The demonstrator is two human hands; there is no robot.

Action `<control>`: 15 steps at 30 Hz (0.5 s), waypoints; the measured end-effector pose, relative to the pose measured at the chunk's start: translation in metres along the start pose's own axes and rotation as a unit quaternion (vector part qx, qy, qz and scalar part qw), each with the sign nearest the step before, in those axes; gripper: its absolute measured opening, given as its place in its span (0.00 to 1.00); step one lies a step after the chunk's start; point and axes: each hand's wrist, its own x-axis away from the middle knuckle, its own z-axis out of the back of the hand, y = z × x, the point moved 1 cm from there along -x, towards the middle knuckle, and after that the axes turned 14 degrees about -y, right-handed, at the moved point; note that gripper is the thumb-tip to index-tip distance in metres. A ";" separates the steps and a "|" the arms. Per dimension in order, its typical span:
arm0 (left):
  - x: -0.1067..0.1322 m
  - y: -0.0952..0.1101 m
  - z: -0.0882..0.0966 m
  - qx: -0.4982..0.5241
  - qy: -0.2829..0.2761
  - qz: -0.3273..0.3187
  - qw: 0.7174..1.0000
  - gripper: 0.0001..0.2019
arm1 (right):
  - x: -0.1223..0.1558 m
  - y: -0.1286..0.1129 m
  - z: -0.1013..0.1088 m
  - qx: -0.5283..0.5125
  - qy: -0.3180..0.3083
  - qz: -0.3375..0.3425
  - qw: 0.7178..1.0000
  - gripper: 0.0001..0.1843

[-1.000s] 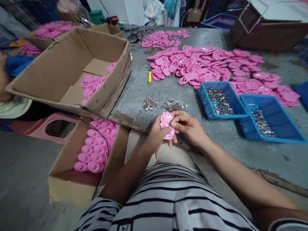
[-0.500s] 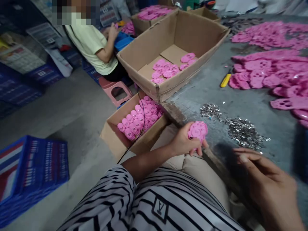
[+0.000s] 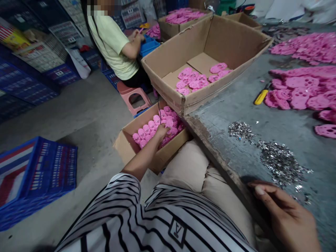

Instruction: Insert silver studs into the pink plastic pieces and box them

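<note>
My left hand [image 3: 162,131] reaches down into a small open cardboard box [image 3: 157,162] beside my knee. Its fingers are closed on a round pink plastic piece [image 3: 169,121] with a scalloped edge, just over the rows of similar pink pieces [image 3: 150,126] with small shiny parts on them. At the table's near edge, my right hand [image 3: 285,210] has thumb and forefinger pressed together. Whatever lies between those fingertips, if anything, is too small to see. Close by that hand is a pile of small shiny metal parts [image 3: 280,162] on the grey table [image 3: 223,105].
A large cardboard box [image 3: 168,89] with several pink pieces stands on the table. Farther right lie a yellow-handled tool [image 3: 261,97] and heaps of pink pieces [image 3: 301,87]. A co-worker [image 3: 115,49] sits at the back left. A blue crate [image 3: 52,164] stands on the floor.
My left hand has moved left and down from the table edge into the small box with the pink piece. My right hand stays near the metal parts; the view has shifted slightly.
</note>
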 end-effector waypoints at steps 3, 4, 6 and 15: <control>-0.011 -0.011 -0.001 -0.055 0.012 0.039 0.998 0.18 | -0.001 0.001 0.000 0.011 -0.016 0.019 1.000 0.08; -0.013 -0.015 -0.002 -0.075 0.016 0.047 0.996 0.18 | -0.001 0.002 0.000 0.015 -0.024 0.030 0.999 0.08; -0.018 -0.021 -0.004 -0.119 0.026 0.055 0.991 0.18 | -0.001 0.005 0.000 0.016 -0.039 0.050 0.998 0.09; -0.031 -0.028 -0.007 -0.327 0.064 0.055 0.941 0.18 | -0.004 0.009 -0.002 0.004 -0.055 0.083 0.995 0.14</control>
